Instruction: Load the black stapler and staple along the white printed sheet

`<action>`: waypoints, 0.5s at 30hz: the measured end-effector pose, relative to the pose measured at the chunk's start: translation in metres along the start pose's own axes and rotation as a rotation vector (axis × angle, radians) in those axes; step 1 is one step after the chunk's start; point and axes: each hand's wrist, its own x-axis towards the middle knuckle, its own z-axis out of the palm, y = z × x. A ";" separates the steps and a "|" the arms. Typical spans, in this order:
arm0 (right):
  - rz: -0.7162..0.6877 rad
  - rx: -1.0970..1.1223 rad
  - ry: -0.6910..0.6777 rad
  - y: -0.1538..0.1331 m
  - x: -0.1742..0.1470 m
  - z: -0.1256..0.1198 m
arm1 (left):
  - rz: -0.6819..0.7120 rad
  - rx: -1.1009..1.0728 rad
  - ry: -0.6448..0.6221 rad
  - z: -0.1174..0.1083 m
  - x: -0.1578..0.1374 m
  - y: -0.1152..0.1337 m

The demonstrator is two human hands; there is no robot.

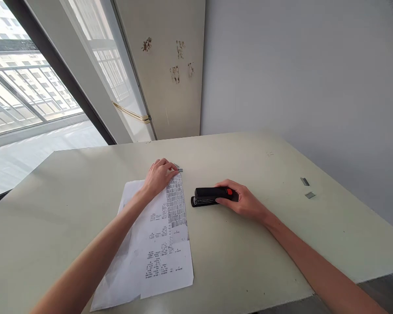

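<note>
My right hand [240, 200] is wrapped around the rear of a black stapler [211, 192] with a red patch. The stapler lies level on the table, its front pointing left toward the printed sheets of paper [167, 266]. My left hand [160, 176] is at the top right corner of these sheets, thumb and forefinger drawn together. Right beside those fingertips are small grey staple strips [180, 170]. Whether the fingers pinch the paper or a strip is hidden. My left forearm covers part of the sheets, which overlap unevenly.
Two more grey strips, one staple strip [304, 181] and a second strip [310, 195], lie on the right of the pale table [249, 248]. A grey wall [301, 74] stands behind the right side. A stained cabinet panel [170, 104] and a window [29, 83] are beyond the far edge.
</note>
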 end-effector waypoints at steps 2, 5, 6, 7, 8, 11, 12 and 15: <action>0.000 -0.001 0.001 0.000 0.000 0.000 | -0.005 -0.029 0.010 0.000 0.000 0.002; -0.003 -0.008 0.003 0.001 0.000 0.001 | -0.015 -0.103 0.032 -0.004 -0.008 0.010; -0.001 -0.013 0.003 0.002 0.000 0.001 | -0.024 -0.137 0.036 -0.006 -0.014 0.015; 0.003 -0.018 0.003 0.002 0.000 0.001 | -0.035 -0.172 0.036 -0.008 -0.020 0.020; 0.007 -0.023 0.002 0.002 0.000 0.001 | -0.048 -0.208 0.031 -0.011 -0.028 0.025; 0.012 -0.036 0.005 0.002 -0.001 0.001 | -0.087 -0.386 -0.037 -0.016 -0.056 0.043; 0.011 -0.039 0.005 0.002 -0.001 0.001 | -0.116 -0.511 -0.066 -0.017 -0.065 0.048; 0.021 -0.043 -0.003 0.003 -0.002 0.001 | -0.240 -0.779 -0.118 -0.018 -0.088 0.060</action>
